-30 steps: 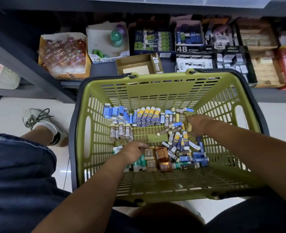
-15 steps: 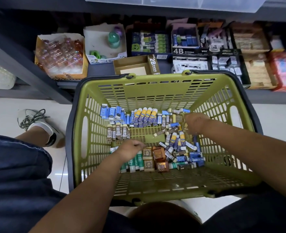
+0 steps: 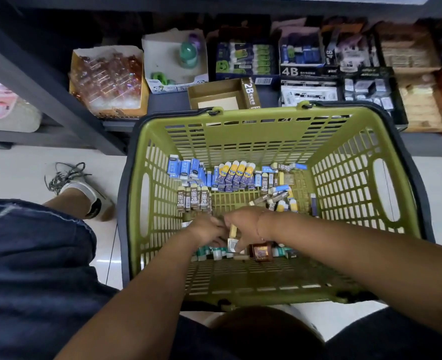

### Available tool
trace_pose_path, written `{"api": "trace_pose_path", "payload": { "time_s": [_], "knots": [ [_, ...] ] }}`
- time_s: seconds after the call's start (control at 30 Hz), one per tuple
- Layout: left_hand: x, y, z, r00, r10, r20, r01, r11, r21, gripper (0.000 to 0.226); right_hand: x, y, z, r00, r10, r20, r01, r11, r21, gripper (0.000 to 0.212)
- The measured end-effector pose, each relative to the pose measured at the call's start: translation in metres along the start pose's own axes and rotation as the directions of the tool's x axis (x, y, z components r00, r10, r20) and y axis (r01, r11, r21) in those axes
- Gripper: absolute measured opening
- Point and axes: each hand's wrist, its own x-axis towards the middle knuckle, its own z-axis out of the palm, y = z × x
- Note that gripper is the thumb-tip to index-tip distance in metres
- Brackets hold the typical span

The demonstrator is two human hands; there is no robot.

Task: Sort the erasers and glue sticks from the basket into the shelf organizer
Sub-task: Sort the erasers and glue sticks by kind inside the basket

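Observation:
The green basket (image 3: 271, 131) stands on the floor below the shelf. On its bottom lie blue erasers (image 3: 186, 168), blue-and-yellow glue sticks (image 3: 236, 175), a row of brown 2B erasers (image 3: 194, 198), a loose jumble (image 3: 279, 196), green-white sticks (image 3: 214, 253) and a brown box (image 3: 261, 252). My two hands meet low in the basket's near middle. My right hand (image 3: 249, 224) pinches a cream eraser (image 3: 232, 231). My left hand (image 3: 206, 229) is curled right against it; its fingers are hidden, so its hold is unclear.
On the shelf behind the basket sit an empty brown 2B box (image 3: 222, 96), a 4B eraser box (image 3: 305, 71), a green glue-stick box (image 3: 245, 59), a white box (image 3: 174, 63) and an orange box (image 3: 108, 79). My shoe (image 3: 82, 190) rests left of the basket.
My right hand has come from the jumble at the right toward the near middle with an eraser, meeting my left hand. The view has tilted slightly.

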Motion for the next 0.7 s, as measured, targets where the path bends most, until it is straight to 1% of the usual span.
{"api": "trace_pose_path", "payload": {
  "time_s": [0.07,0.2,0.27,0.37,0.43,0.5,0.57,0.7],
  "knots": [
    [0.000,0.002,0.002,1.000,0.000,0.013,0.000,1.000,-0.004,0.015,0.001,0.006,-0.001,1.000,-0.005,-0.006,0.005,0.999,0.043,0.055],
    [-0.001,0.003,0.003,0.999,0.016,0.049,-0.020,0.997,0.078,0.025,0.002,0.017,-0.010,0.999,0.018,-0.033,-0.013,0.989,0.144,0.046],
    [-0.001,0.002,0.004,0.997,-0.017,0.077,0.009,0.995,0.101,0.022,0.007,0.021,-0.010,0.999,0.015,-0.048,-0.008,0.990,0.144,0.040],
    [-0.002,0.000,0.005,0.993,-0.066,0.100,0.054,0.991,0.121,0.015,0.013,0.023,-0.003,0.999,0.024,-0.047,-0.014,0.981,0.191,0.035],
    [-0.001,-0.002,0.003,0.995,-0.073,0.068,0.064,0.990,0.128,0.016,0.016,0.022,0.001,0.997,0.039,-0.068,-0.021,0.969,0.245,0.033],
    [0.001,-0.004,0.000,0.999,-0.048,0.016,0.046,0.991,0.126,0.025,0.020,0.023,0.004,0.992,0.064,-0.107,-0.025,0.944,0.330,0.031],
    [0.001,-0.003,-0.002,1.000,-0.018,-0.022,0.020,0.993,0.115,0.030,0.022,0.025,0.008,0.989,0.088,-0.117,-0.033,0.913,0.407,0.029],
    [0.001,-0.001,0.000,0.999,0.021,-0.047,-0.019,0.999,0.041,0.023,0.025,0.032,0.016,0.983,0.110,-0.146,-0.026,0.876,0.482,0.025]
  ]
}}
